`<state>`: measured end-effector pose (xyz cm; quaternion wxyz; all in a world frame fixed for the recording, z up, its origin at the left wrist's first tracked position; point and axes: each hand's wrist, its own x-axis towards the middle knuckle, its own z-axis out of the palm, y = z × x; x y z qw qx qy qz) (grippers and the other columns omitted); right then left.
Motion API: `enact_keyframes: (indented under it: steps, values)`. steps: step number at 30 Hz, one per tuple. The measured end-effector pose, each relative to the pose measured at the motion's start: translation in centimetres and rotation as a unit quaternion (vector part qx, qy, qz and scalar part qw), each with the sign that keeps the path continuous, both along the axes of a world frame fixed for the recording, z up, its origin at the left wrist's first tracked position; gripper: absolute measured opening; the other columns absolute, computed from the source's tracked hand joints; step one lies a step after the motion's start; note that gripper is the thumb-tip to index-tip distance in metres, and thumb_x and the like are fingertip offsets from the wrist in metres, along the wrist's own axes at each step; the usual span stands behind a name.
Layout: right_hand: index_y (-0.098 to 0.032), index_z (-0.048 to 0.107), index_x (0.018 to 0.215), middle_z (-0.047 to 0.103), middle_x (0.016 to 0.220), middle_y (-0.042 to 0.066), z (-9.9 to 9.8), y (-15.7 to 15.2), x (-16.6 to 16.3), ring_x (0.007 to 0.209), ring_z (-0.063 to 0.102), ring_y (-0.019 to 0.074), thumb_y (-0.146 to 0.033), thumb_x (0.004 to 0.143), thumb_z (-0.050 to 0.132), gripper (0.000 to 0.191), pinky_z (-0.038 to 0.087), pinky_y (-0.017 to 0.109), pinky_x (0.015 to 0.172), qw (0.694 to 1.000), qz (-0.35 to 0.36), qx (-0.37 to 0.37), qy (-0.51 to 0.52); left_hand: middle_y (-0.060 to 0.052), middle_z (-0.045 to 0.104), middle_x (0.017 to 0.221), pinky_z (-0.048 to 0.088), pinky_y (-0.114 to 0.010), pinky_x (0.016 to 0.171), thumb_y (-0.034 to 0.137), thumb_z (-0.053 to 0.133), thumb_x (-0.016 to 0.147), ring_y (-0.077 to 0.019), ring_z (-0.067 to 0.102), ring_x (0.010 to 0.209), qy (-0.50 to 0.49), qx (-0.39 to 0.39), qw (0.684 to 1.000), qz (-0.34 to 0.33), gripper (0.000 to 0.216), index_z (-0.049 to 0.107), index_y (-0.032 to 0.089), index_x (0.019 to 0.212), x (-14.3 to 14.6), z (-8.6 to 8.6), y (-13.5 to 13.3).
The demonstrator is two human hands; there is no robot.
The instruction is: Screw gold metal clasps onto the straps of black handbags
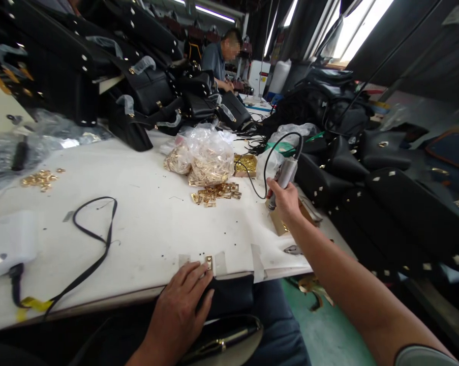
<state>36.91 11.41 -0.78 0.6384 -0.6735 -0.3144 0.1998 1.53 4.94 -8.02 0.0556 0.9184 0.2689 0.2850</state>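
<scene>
Head view, only one. Left hand lay flat with fingers spread, pressing black leather piece against the near edge of the table. Its fingertips touched the gold fitting, which sat on that edge between tape strips.

Right hand was well apart, further out and to the right, clamped round the power driver. Driver was tilted, tip down over a cardboard box just under the hand; couldn't tell if the tip touched it. Cord looped up and round on the left-hand side of that grip.

Loose gold fittings and plastic bags lay beyond and between the hands. Black strap trailed off well left of the left hand. Co-worker sat far beyond, not involved.

My read on doing it well:
- driver should meet the fitting square, not at the tilt it was held at
- press close beside the fitting, fingertips clear of the bit
- route the cord loop away from the loose fittings so it doesn't drag them
</scene>
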Motion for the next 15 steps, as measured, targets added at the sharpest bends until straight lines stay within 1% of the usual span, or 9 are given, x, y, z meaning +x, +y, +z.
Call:
enact_keyframes:
  steps: [4, 9, 13, 15]
  values:
    - [-0.019, 0.059, 0.080, 0.059, 0.058, -0.001, -1.0, 0.7, -0.4, 0.049, 0.049, 0.0117, -0.058, 0.075, 0.076, 0.043, 0.039, 0.024, 0.047, 1.000, -0.005, -0.010, -0.024, -0.008, 0.071, 0.126, 0.059, -0.045, 0.101, 0.021, 0.057, 0.096, -0.0267, 0.063, 0.122, -0.002, 0.001, 1.000, 0.002, 0.032, 0.068, 0.021, 0.125, 0.0, -0.1, 0.0]
    - [-0.020, 0.058, 0.084, 0.058, 0.060, -0.004, -1.4, 1.8, -0.9, 0.051, 0.047, 0.0114, -0.060, 0.073, 0.077, 0.046, 0.037, 0.024, 0.048, 0.999, -0.004, -0.003, -0.034, -0.007, 0.070, 0.129, 0.058, -0.044, 0.102, 0.022, 0.057, 0.095, -0.0268, 0.062, 0.124, -0.001, 0.017, 1.000, -0.001, 0.033, 0.067, 0.022, 0.127, -0.2, -0.7, 0.2]
    - [-0.021, 0.058, 0.084, 0.055, 0.062, -0.005, -1.4, 2.1, -1.7, 0.055, 0.047, 0.0126, -0.060, 0.073, 0.077, 0.045, 0.039, 0.024, 0.051, 0.999, 0.011, -0.004, -0.038, -0.006, 0.070, 0.132, 0.057, -0.044, 0.102, 0.028, 0.061, 0.094, -0.0279, 0.063, 0.123, -0.005, 0.065, 0.998, -0.027, 0.035, 0.067, 0.022, 0.128, -0.6, -2.2, 1.3]
    - [-0.020, 0.060, 0.088, 0.057, 0.068, -0.004, -1.0, 2.1, -2.5, 0.061, 0.050, 0.0135, -0.058, 0.074, 0.077, 0.044, 0.043, 0.025, 0.056, 0.998, 0.039, 0.016, -0.037, -0.006, 0.072, 0.128, 0.057, -0.041, 0.100, 0.029, 0.064, 0.092, -0.0275, 0.065, 0.119, -0.022, 0.094, 0.994, -0.049, 0.036, 0.068, 0.022, 0.127, -0.8, -3.2, 2.3]
